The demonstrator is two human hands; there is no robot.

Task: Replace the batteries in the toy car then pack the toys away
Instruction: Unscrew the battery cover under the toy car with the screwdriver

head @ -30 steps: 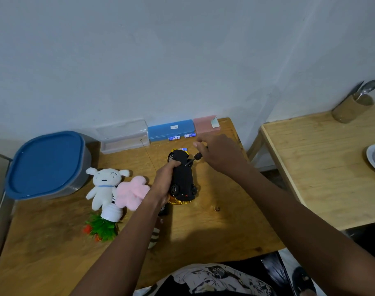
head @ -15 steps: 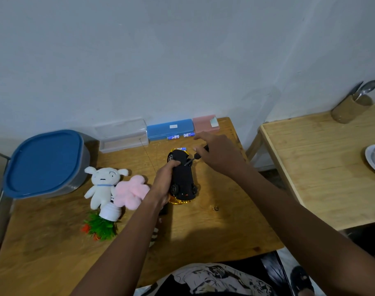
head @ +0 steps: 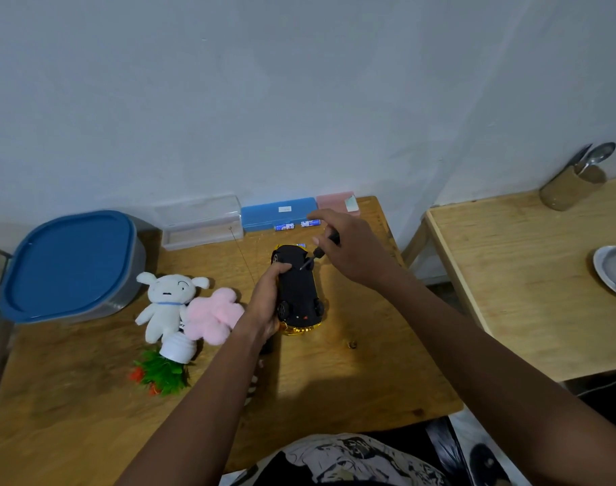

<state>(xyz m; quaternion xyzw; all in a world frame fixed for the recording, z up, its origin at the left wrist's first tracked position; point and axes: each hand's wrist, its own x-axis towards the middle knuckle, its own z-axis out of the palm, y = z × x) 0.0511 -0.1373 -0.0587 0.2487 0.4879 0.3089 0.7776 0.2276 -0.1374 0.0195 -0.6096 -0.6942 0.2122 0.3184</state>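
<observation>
A gold toy car (head: 298, 292) lies upside down on the wooden table (head: 334, 380), black underside up. My left hand (head: 268, 303) grips its left side. My right hand (head: 348, 249) holds a small black screwdriver (head: 315, 256) with its tip on the car's underside near the far end. Two blue batteries (head: 296, 225) lie by the blue case (head: 278, 212) at the back. A white plush dog (head: 166, 303), a pink plush (head: 213, 315) and a small potted plastic plant (head: 166, 366) lie to the left. A small screw (head: 352, 344) rests right of the car.
A grey tub with a blue lid (head: 68, 266) stands at the left. A clear case (head: 201, 222) and a pink case (head: 338, 203) line the wall. A second table (head: 527, 275) at the right holds a cutlery cup (head: 573, 185) and a plate (head: 613, 271).
My right hand with the screwdriver has turned slightly at the car's far end. The car and my left hand have stayed in place.
</observation>
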